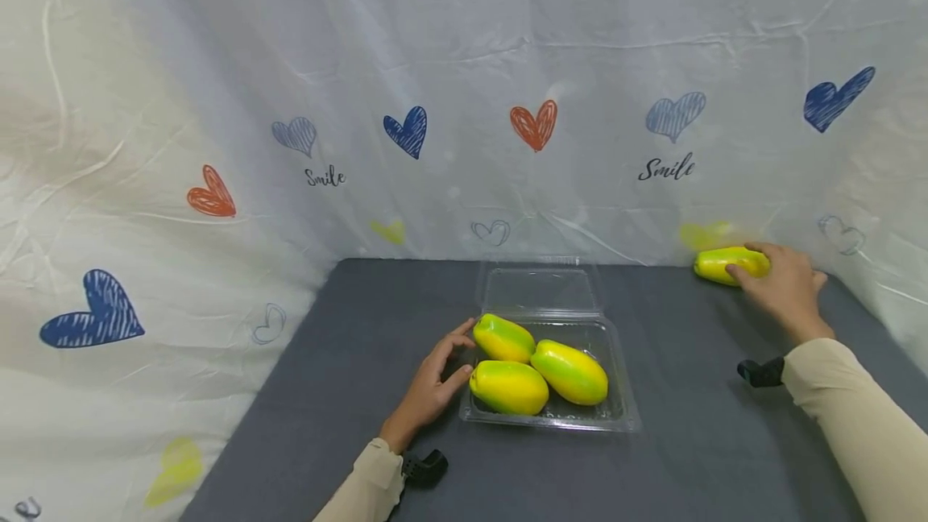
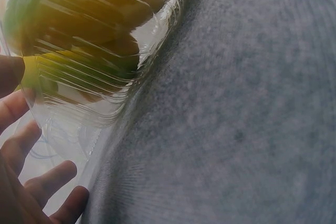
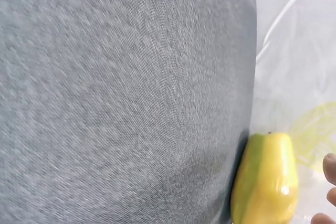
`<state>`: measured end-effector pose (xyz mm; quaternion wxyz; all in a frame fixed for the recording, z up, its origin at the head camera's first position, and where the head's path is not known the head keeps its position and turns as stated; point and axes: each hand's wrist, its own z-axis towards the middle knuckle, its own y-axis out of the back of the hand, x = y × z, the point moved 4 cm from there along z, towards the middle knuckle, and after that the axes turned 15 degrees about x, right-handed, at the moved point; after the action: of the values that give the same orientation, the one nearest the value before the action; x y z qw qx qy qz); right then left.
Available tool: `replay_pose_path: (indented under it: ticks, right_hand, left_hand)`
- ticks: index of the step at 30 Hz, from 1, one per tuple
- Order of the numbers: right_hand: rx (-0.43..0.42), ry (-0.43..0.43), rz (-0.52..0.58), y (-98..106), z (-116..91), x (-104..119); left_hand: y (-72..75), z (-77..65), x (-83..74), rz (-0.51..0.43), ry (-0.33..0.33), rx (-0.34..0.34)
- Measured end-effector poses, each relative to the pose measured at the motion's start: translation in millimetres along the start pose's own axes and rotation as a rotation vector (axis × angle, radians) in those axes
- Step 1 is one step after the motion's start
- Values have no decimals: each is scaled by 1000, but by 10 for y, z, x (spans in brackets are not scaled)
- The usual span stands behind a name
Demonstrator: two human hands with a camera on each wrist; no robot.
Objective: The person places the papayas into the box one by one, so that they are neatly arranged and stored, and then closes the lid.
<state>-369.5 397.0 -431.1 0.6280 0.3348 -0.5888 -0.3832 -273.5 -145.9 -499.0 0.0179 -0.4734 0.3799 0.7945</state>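
Observation:
Three yellow-green papayas [image 1: 510, 387] lie in a clear plastic clamshell box [image 1: 623, 417], its lid [image 1: 539, 290] folded back. My left hand [image 1: 431, 381] stands at the box's left side, fingers spread and fingertips by its rim. In the left wrist view, the fingers [image 2: 58, 177] are loosely bent beside the ribbed box wall [image 2: 105, 98]. Another papaya [image 1: 714, 264] lies at the table's far right, by the curtain. Over its right end reaches my right hand [image 1: 786, 284], thumb in front. In the right wrist view, fingertips [image 3: 329, 169] show apart from that papaya [image 3: 268, 182]; the thumb is hidden there.
A grey cloth covers the table [image 1: 391, 312]. A white curtain [image 1: 464, 192] with printed hearts hangs along the back edge and down the left side. Black wrist devices [image 1: 426, 470] sit at both cuffs.

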Motion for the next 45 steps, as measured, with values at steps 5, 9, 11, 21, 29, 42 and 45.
replay_pose_path:
  ticks: [5,9,11,21,29,42,45]
  right_hand:
    - [63,-17,-27,-7,78,2]
    - [108,-32,-45,-26,139,-43]
    - [122,-35,-49,-29,166,-87]
    - [185,-35,-27,-18,232,-284]
    - [225,-41,-37,-33,236,-230]
    - [220,-31,-49,-146,201,-229]
    - [224,-19,-34,-167,207,-240]
  left_hand:
    - [6,-6,-7,-10,1,4]
    - [14,-5,-18,-10,2,5]
    - [14,-3,-20,-6,8,5]
    - [-6,7,-13,2,-1,1]
    - [2,5,-29,-6,23,4]
    - [-6,6,-32,-15,14,-6]
    - [-8,8,-29,-19,17,-3]
